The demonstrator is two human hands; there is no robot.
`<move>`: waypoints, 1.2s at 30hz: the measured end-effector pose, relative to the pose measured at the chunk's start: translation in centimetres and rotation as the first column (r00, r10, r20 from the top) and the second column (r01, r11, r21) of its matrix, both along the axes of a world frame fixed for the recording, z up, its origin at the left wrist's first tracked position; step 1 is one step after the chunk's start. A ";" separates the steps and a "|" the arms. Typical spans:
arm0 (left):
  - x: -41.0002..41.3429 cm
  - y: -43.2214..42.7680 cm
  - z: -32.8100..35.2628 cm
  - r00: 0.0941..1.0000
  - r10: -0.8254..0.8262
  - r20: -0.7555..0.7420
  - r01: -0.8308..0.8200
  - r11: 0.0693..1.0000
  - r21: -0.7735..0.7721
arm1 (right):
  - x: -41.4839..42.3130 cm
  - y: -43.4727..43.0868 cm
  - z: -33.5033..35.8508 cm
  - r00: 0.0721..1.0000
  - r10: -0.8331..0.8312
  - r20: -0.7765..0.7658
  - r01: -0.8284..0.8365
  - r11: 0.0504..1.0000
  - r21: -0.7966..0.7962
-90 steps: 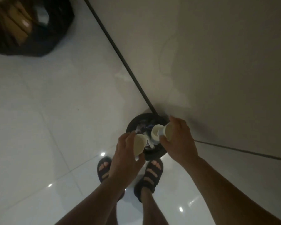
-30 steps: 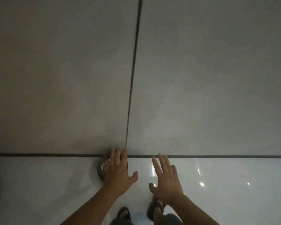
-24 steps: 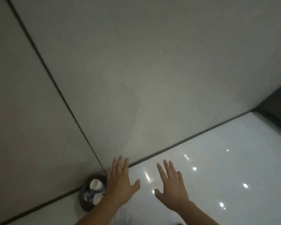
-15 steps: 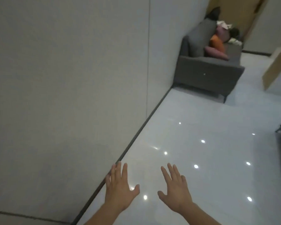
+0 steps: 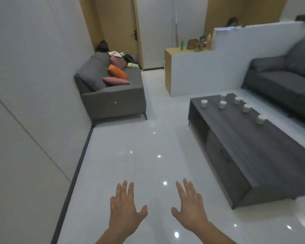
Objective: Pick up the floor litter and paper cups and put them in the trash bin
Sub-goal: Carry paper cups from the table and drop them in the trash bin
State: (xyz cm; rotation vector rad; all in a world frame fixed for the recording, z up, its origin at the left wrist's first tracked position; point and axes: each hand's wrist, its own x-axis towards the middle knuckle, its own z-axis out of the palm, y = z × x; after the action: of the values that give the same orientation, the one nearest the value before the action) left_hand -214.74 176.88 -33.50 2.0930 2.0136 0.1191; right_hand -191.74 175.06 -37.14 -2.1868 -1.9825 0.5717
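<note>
Head view, looking forward and down across a living room. Six small white paper cups (image 5: 222, 104) stand upright on the far half of a long, low counter of dark grey wood grain (image 5: 253, 147), ahead of me and to my right. They are short, round and slightly tapered, each apart from the others. One sits near the counter's left edge, and the rest lie scattered toward the right edge.

My left grip (image 5: 126, 211) and right grip (image 5: 189, 208) are both released, palms down, fingers straight and spread. They hold nothing and hover side by side over the glossy white tiled floor (image 5: 130, 138), well short of the cups. The floor mirrors small ceiling lights.

The counter is a boxy block with sharp corners and an open shelf in its near side. A pale panelled wall (image 5: 25, 85) runs along my left, edged at the bottom by a dark skirting strip (image 5: 81, 155).

An open lane of floor runs between that wall and the counter up to a grey fabric sofa (image 5: 113, 99) with an orange cushion (image 5: 116, 73) and a pink cushion (image 5: 115, 81). A second grey sofa (image 5: 280, 81) sits just beyond the counter's right side, with a narrower gap between them.
</note>
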 end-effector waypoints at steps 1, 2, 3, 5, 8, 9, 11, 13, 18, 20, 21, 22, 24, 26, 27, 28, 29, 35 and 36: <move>1.4 1.4 0.0 1.000 -0.031 0.004 0.031 1.000 0.000 | 1.3 0.7 0.0 0.999 -0.034 0.000 0.034 0.999 -0.004; 2.8 2.8 0.0 0.998 -0.060 0.007 0.060 0.998 -0.004 | 2.5 1.5 -0.2 0.998 -0.067 0.000 0.067 0.998 -0.011; 4.0 4.3 -0.1 0.996 -0.089 0.008 0.089 0.996 -0.008 | 3.4 2.3 -0.5 0.995 -0.098 -0.003 0.098 0.995 -0.020; 6.3 7.4 -0.5 0.989 -0.145 0.010 0.145 0.989 0.007 | 5.1 4.2 -0.9 0.988 -0.152 -0.017 0.152 0.988 -0.025; 9.8 13.3 -1.2 0.973 -0.229 0.014 0.229 0.973 0.011 | 7.5 8.6 -1.2 0.978 -0.206 0.006 0.206 0.978 -0.028; 11.0 15.4 -1.4 0.966 -0.259 0.021 0.259 0.966 0.006 | 8.3 10.0 -1.1 0.976 -0.217 0.025 0.218 0.976 -0.029; 13.2 19.3 -1.5 0.951 -0.306 0.050 0.307 0.952 -0.001 | 10.3 12.6 -0.8 0.962 -0.268 0.050 0.270 0.962 -0.034; 15.4 23.0 -1.4 0.931 -0.349 0.104 0.350 0.937 0.005 | 12.6 15.1 -0.2 0.946 -0.313 0.086 0.317 0.948 -0.027; 20.1 32.5 -0.8 0.888 -0.451 0.092 0.450 0.893 0.029 | 17.1 21.9 0.6 0.889 -0.451 0.080 0.454 0.890 -0.029; 22.2 35.2 -0.8 0.876 -0.474 0.085 0.475 0.880 0.011 | 18.4 23.4 0.3 0.873 -0.482 0.076 0.486 0.872 -0.060; 23.3 36.3 -1.0 0.872 -0.481 0.096 0.482 0.876 0.006 | 19.3 23.9 -0.2 0.862 -0.501 0.075 0.506 0.861 -0.061; 24.5 37.3 -1.2 0.865 -0.491 0.102 0.495 0.869 -0.005 | 20.3 24.6 -0.6 0.853 -0.516 0.079 0.521 0.851 -0.069; 27.1 39.7 -1.8 0.844 -0.527 0.101 0.532 0.846 -0.023 | 22.3 26.4 -1.4 0.841 -0.535 0.082 0.541 0.836 -0.096; 30.2 42.4 -2.2 0.835 -0.544 0.088 0.547 0.836 -0.026 | 25.1 29.1 -2.3 0.829 -0.555 0.068 0.559 0.823 -0.106; 32.1 43.9 -2.3 0.832 -0.548 0.086 0.552 0.834 -0.028 | 26.6 30.8 -2.6 0.828 -0.557 0.060 0.560 0.821 -0.112; 33.8 45.4 -2.3 0.827 -0.555 0.089 0.559 0.829 -0.029 | 28.0 32.4 -2.7 0.833 -0.551 0.053 0.553 0.825 -0.117; 35.5 46.7 -2.2 0.825 -0.558 0.089 0.562 0.826 -0.032 | 29.6 34.0 -2.8 0.836 -0.547 0.042 0.548 0.827 -0.123; 43.8 55.6 -0.6 0.842 -0.536 0.059 0.537 0.844 0.004 | 38.5 44.0 -1.4 0.848 -0.530 -0.009 0.529 0.846 -0.065; 45.3 56.9 -0.3 0.844 -0.532 0.062 0.533 0.846 0.004 | 40.1 45.3 -1.0 0.846 -0.534 -0.010 0.532 0.845 -0.054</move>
State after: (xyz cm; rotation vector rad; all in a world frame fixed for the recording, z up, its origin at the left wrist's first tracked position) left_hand -169.42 233.75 -33.76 2.5163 1.3193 0.0682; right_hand -151.62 220.40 -38.18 -2.5861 -1.2503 0.5549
